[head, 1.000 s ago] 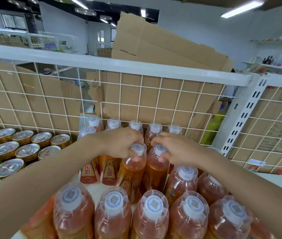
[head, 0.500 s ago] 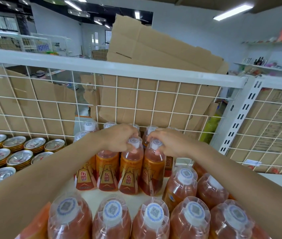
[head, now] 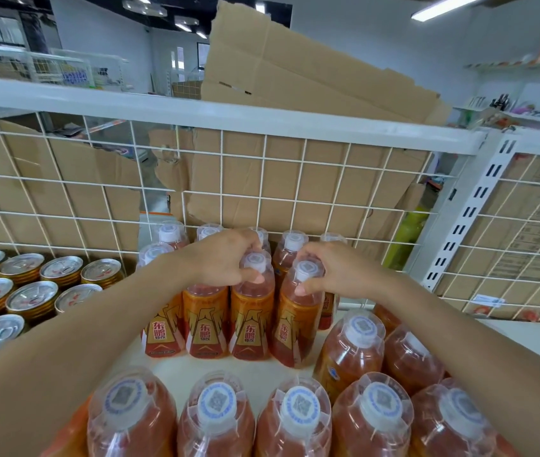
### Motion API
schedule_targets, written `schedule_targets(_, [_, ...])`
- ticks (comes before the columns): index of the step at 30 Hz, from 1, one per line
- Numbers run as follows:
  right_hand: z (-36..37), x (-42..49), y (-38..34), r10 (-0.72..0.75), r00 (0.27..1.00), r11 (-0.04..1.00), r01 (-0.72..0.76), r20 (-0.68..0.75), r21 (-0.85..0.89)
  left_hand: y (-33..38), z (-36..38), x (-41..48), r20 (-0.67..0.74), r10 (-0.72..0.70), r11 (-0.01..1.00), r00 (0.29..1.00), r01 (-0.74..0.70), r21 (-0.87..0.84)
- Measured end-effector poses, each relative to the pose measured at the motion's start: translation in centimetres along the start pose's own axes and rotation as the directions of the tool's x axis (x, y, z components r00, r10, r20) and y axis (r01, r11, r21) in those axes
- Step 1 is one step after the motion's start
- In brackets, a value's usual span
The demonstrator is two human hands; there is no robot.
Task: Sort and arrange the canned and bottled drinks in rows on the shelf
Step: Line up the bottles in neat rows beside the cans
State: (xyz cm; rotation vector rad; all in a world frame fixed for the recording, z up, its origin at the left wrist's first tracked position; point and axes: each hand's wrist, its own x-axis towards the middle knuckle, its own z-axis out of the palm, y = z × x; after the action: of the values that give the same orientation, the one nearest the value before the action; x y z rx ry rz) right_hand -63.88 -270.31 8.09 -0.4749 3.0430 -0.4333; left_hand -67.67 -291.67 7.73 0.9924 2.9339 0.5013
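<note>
L grip (head: 225, 258) is curled round the neck of an orange drink bottle (head: 251, 311). The thumb lies across the near side just under the white cap and the fingers wrap over the far side, closed tight, no gap showing. R grip (head: 336, 272) pinches the neck of the second bottle (head: 295, 328), next on the right, the same way: thumb tip on the near shoulder, fingers hooked behind the cap.

Both bottles stand upright on the shelf (head: 196, 369), touching each other. They line up w/ two more labelled bottles (head: 206, 324) on their left, making a row of four. More bottles, the back bottles (head: 169, 234), stand behind against the wire mesh panel (head: 262, 179). Gold cans (head: 32, 296) sit in rows at left. A near row of bottles (head: 217, 420) runs along the bottom edge, w/ a few loose bottles (head: 349, 354) to the right, by the R forearm. Flattened cardboard (head: 295, 80) leans behind the mesh.

Vs 1 s ago: same two bottles in the same grips, but then they sat right up against the near row. Now they're farther back & bare shelf shows btw the rows.
</note>
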Motion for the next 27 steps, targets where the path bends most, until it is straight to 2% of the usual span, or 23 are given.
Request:
schedule_targets(3, [-0.4,0.0,-0.3,-0.118,0.992,0.993,0.116,0.055,0.032,-0.4,0.1,0.0,-0.013,-0.012,1.0,1.0,0.012,-0.012])
schedule_targets(6, [-0.4,0.5,-0.6,-0.171,0.982,0.985,0.169,0.082,0.031,-0.6,0.1,-0.1,-0.013,-0.03,1.0,0.999,0.03,-0.009])
schedule_targets(13, [0.1,1.2,0.3,-0.149,0.988,0.988,0.15,0.031,-0.03,-0.4,0.2,-0.3,-0.02,-0.04,0.999,0.999,0.04,0.002])
schedule_targets(21, [0.3,0.7,0.1,-0.121,0.992,0.992,0.122,0.037,-0.031,-0.1,0.4,-0.5,-0.006,-0.028,1.0,1.0,0.028,-0.014])
schedule_targets(27, [-0.6,0.3,-0.5,-0.142,0.989,0.979,0.147,0.049,-0.14,0.4,0.1,-1.0,0.012,-0.008,1.0,1.0,0.008,0.01])
